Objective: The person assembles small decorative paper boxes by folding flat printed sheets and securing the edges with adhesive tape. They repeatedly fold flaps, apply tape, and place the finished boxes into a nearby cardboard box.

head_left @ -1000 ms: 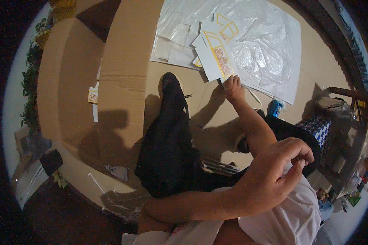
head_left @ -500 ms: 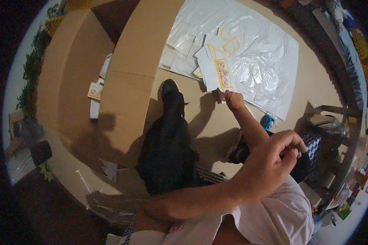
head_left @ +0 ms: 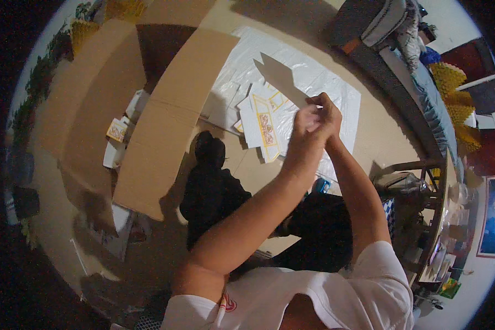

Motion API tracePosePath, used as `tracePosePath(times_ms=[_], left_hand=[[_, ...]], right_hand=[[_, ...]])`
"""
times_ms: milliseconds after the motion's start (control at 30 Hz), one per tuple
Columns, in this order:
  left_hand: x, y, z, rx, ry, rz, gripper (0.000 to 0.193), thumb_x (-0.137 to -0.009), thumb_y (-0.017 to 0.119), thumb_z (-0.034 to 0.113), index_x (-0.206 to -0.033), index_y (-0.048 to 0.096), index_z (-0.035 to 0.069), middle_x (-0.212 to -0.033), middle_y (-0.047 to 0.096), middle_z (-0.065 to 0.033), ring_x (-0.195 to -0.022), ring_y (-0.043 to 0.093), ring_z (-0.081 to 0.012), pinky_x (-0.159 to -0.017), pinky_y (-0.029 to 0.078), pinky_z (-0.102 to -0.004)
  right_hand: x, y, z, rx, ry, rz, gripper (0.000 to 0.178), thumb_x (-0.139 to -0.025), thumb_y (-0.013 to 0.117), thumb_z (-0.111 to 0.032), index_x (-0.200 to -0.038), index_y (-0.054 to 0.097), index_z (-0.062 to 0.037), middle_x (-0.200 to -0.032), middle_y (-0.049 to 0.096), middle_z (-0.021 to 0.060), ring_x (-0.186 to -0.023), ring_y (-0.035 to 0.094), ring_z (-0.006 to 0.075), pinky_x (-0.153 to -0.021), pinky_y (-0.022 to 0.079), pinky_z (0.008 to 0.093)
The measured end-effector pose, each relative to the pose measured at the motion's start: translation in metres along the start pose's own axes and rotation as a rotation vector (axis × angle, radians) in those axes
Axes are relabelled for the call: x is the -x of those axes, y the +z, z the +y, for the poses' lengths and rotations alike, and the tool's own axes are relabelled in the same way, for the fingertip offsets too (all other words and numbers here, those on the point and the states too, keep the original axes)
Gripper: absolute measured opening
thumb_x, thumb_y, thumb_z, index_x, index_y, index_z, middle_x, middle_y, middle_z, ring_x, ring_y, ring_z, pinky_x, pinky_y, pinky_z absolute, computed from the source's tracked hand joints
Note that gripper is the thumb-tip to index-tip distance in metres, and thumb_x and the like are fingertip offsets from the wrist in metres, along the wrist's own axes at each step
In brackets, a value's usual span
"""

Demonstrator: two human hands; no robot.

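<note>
A flat, unfolded carton, its plain greyish side showing, is held up over the plastic-covered sheet. My right hand is closed with its fingers pinching the carton's near end. Against it, my left hand is closed at the same end, its fingertips partly hidden. Just left of my hands, several white flat cartons with yellow and red print lie in a fanned stack on the sheet.
A large open cardboard box stands at the left, with a few printed white cartons inside. My dark-clothed leg lies beside it. A blue object sits below my forearms. A wooden rack with goods stands at the right.
My right hand has lifted away from the carton stack with one carton. My left hand has moved up and forward from near my body to meet it. The view has shifted.
</note>
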State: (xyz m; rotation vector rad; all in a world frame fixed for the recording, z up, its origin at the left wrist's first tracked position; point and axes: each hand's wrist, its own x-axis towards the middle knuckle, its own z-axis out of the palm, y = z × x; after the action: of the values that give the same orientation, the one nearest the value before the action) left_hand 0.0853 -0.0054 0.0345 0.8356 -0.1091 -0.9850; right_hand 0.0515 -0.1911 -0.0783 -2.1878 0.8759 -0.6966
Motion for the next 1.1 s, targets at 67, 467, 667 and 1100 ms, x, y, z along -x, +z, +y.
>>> tracePosePath(times_ms=[67,467,667,1100], left_hand=[[-0.012,-0.003,-0.009,-0.056,0.085,0.052,0.086,-0.074,0.074,0.029,-0.143,0.028,0.008,-0.139,0.037,-0.0172,-0.132,0.033,-0.0288,-0.11,0.024,-0.0404],[-0.022,-0.013,0.011,-0.105,0.186,0.03,0.041,-0.091,0.062,0.019,-0.123,0.053,-0.004,-0.112,0.062,-0.0135,-0.093,0.064,-0.0236,-0.08,0.053,-0.038],[-0.005,0.004,-0.014,-0.331,0.161,-0.252,0.046,-0.086,0.067,0.009,-0.128,0.051,-0.001,-0.121,0.059,-0.0115,-0.108,0.058,-0.021,-0.094,0.046,-0.0354],[-0.025,0.008,0.004,-1.042,0.82,-0.046,0.074,-0.091,0.059,0.018,-0.148,0.017,0.0,-0.152,0.023,-0.022,-0.14,0.026,-0.0322,-0.114,0.021,-0.0407]], right_hand=[[0.015,-0.019,-0.045,0.084,-0.268,0.081,0.016,-0.075,0.071,-0.011,-0.088,0.061,-0.0089,-0.087,0.07,0.0081,-0.076,0.068,0.0238,-0.065,0.051,0.0343],[0.088,-0.096,-0.117,-0.597,-0.34,-0.085,0.024,-0.092,0.057,-0.024,-0.104,0.064,-0.0045,-0.112,0.064,0.0107,-0.107,0.057,0.0219,-0.091,0.043,0.0357],[0.056,-0.116,-0.089,-0.979,0.169,0.197,0.045,-0.092,0.061,-0.025,-0.128,0.046,-0.0012,-0.107,0.062,0.0091,-0.098,0.056,0.0146,-0.088,0.044,0.0295],[0.055,-0.105,-0.09,-1.074,0.042,0.121,0.04,-0.085,0.071,-0.021,-0.117,0.059,-0.0003,-0.106,0.066,0.0087,-0.092,0.061,0.0143,-0.083,0.049,0.0299]])
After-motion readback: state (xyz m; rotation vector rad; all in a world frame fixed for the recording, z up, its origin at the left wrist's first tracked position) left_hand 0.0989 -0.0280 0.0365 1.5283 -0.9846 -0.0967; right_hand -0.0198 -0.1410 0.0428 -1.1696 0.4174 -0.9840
